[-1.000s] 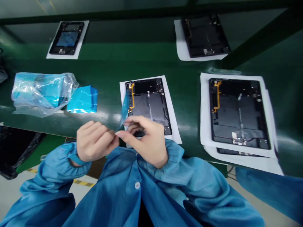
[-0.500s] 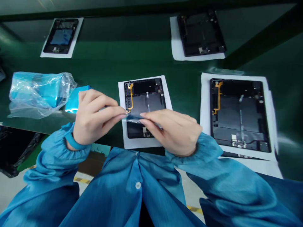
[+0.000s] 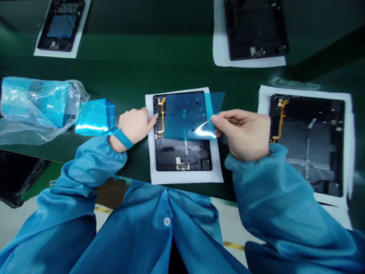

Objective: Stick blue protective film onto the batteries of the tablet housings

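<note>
A tablet housing (image 3: 196, 156) lies on white paper in front of me, its inner parts exposed and an orange flex cable (image 3: 162, 118) along its left side. My right hand (image 3: 245, 131) pinches the right edge of a see-through blue film sheet (image 3: 185, 116), which spreads over the housing's upper half. Light glints off the film's curved lower right part. At the housing's left edge is my left hand (image 3: 137, 123), its thumb stretched toward the rim and apart from the curled fingers. Nothing shows in that hand; whether the thumb touches the housing I cannot tell.
A stack of blue film sheets (image 3: 92, 118) lies left of my left wrist, beside a clear plastic bag (image 3: 37, 108) of blue film. Another opened housing (image 3: 310, 144) lies on paper at right. Two more, one at far left (image 3: 61, 26) and one at far right (image 3: 256, 30), lie farther back.
The blue film, earlier held edge-on between both hands, now spreads over the upper housing. My left hand has let go and moved left; my right hand moved right and up, holding the film.
</note>
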Tool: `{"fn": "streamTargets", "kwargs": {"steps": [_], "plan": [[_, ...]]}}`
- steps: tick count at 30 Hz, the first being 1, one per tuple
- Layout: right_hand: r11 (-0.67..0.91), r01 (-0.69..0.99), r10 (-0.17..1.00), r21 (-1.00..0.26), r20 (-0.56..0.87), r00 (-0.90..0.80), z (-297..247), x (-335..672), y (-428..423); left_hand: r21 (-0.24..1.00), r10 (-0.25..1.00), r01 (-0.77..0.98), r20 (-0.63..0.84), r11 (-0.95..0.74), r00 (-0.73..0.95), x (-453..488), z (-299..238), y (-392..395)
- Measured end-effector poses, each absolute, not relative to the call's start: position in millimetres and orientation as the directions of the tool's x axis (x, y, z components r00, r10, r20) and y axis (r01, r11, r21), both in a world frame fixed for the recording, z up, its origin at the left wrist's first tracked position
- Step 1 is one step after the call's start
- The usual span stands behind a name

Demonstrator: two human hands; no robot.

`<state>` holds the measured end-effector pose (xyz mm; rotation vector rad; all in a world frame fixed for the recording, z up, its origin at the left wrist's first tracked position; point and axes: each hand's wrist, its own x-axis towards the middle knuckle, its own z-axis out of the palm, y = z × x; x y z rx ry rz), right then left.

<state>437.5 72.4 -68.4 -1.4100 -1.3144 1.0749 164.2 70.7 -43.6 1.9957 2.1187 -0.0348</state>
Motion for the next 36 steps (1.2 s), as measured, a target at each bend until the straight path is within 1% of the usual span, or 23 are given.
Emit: {"fn": "streamTargets", "kwargs": {"steps": [5, 10, 12, 13, 15, 16, 18, 20, 21, 24, 26, 28, 36], "plan": [[-0.125, 0.150, 0.992, -0.981, -0.126, 0.001, -86, 443, 70, 0.114, 0.976, 0.993, -0.213, -0.027, 0.051, 178, -51, 78], [-0.176, 0.183, 0.982, -0.967, -0.185, -0.031, -88, 445, 62, 0.129, 0.978, 0.990, -0.189, -0.064, 0.088, 174, -53, 84], [-0.188, 0.194, 0.979, -0.963, -0.199, -0.036, -86, 445, 59, 0.140, 0.981, 0.985, -0.154, -0.100, 0.122, 167, -54, 81], [-0.194, 0.202, 0.978, -0.960, -0.205, -0.035, -85, 444, 58, 0.154, 0.984, 0.980, -0.107, -0.127, 0.144, 162, -54, 78], [-0.197, 0.224, 0.977, -0.955, -0.209, -0.032, -83, 444, 55, 0.201, 0.972, 0.952, 0.041, -0.233, 0.230, 152, -56, 71], [-0.192, 0.235, 0.978, -0.953, -0.205, -0.032, -82, 443, 53, 0.225, 0.943, 0.917, 0.124, -0.331, 0.310, 147, -57, 68], [-0.172, 0.260, 0.982, -0.950, -0.185, -0.029, -80, 442, 52, 0.265, 0.824, 0.782, 0.247, -0.564, 0.510, 137, -60, 63], [-0.150, 0.289, 0.986, -0.945, -0.164, -0.022, -77, 442, 51, 0.326, 0.691, 0.611, 0.287, -0.722, 0.664, 131, -63, 60], [-0.145, 0.302, 0.987, -0.942, -0.157, -0.017, -76, 442, 51, 0.373, 0.651, 0.544, 0.285, -0.752, 0.703, 129, -64, 61], [-0.143, 0.326, 0.988, -0.935, -0.152, -0.003, -75, 444, 53, 0.545, 0.638, 0.442, 0.243, -0.713, 0.730, 128, -67, 64], [-0.143, 0.333, 0.989, -0.932, -0.148, 0.011, -76, 447, 53, 0.614, 0.648, 0.412, 0.223, -0.673, 0.728, 128, -67, 67], [-0.133, 0.334, 0.991, -0.933, -0.132, 0.026, -77, 449, 52, 0.636, 0.657, 0.411, 0.205, -0.653, 0.726, 129, -67, 68], [-0.105, 0.401, 0.994, -0.910, -0.103, 0.027, -74, 448, 51, 0.652, 0.666, 0.452, 0.111, -0.609, 0.738, 129, -67, 68]]}}
